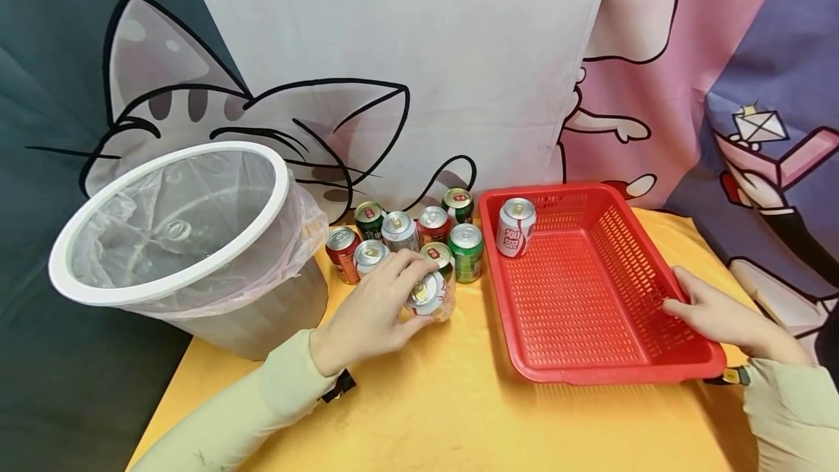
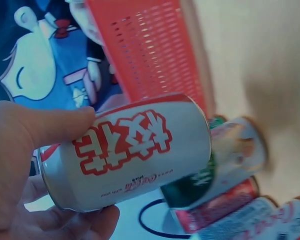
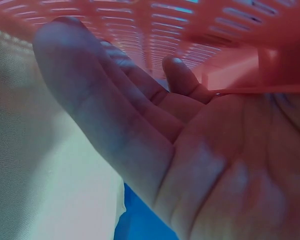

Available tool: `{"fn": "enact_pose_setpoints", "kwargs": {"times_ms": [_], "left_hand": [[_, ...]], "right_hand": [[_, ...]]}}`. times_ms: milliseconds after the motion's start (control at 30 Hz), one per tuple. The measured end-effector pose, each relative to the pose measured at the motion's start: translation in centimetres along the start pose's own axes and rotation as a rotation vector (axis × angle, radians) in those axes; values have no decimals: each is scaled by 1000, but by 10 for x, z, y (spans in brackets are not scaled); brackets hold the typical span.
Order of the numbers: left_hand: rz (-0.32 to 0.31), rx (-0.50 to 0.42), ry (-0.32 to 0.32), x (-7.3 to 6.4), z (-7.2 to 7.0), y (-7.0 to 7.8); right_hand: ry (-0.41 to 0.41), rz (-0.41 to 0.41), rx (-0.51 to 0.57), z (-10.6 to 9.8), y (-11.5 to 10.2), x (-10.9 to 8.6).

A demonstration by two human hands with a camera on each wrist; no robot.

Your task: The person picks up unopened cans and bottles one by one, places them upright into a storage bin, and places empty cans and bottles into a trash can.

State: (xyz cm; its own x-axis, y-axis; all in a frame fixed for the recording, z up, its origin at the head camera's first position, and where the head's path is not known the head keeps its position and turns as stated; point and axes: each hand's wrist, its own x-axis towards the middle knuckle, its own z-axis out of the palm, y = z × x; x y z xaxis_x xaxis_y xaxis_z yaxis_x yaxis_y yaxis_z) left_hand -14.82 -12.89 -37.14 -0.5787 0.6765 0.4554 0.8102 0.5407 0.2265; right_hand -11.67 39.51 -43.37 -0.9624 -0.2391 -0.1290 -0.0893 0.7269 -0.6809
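Left hand [image 1: 370, 308]: gripping the white can [image 1: 427, 296], thumb on one side, fingers round the other. Can's long axis is near vertical, lid up with a slight tilt; left wrist view has it roughly in line with the standing cans behind. Can't tell if its base is off the worktop [image 1: 419, 399].

Right hand [image 1: 727, 315]: gripping the right wall of the red basket [image 1: 577, 312], thumb over on the inside, fingers along the outside. Well apart from the white can, whole basket width between.

Key relation: basket lies to the white can's right, left rim nearest, with a strip of worktop between. The left hand is the one on that side of the basket, so I'd call it the nearer by far for anything involving the can.

Just beyond the white can: a cluster of eight upright cans [image 1: 398, 233]. The green can [image 1: 467, 259] stands right beside the basket's left wall, so that looks like the tight spot. One more can [image 1: 514, 233] is upright inside the basket, far-left corner. Lined bin [image 1: 262, 326] is off to the left, opposite side from the basket.
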Motion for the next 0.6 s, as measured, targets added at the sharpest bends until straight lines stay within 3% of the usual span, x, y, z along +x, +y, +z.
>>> {"fn": "enact_pose_setpoints", "kwargs": {"times_ms": [300, 467, 600], "left_hand": [[11, -61, 59, 43, -14, 11], [13, -72, 98, 73, -11, 16], [18, -76, 93, 96, -4, 20]], "right_hand": [[-8, -14, 33, -1, 1, 0], [-6, -16, 18, -1, 1, 0], [10, -34, -5, 1, 2, 1]]}}
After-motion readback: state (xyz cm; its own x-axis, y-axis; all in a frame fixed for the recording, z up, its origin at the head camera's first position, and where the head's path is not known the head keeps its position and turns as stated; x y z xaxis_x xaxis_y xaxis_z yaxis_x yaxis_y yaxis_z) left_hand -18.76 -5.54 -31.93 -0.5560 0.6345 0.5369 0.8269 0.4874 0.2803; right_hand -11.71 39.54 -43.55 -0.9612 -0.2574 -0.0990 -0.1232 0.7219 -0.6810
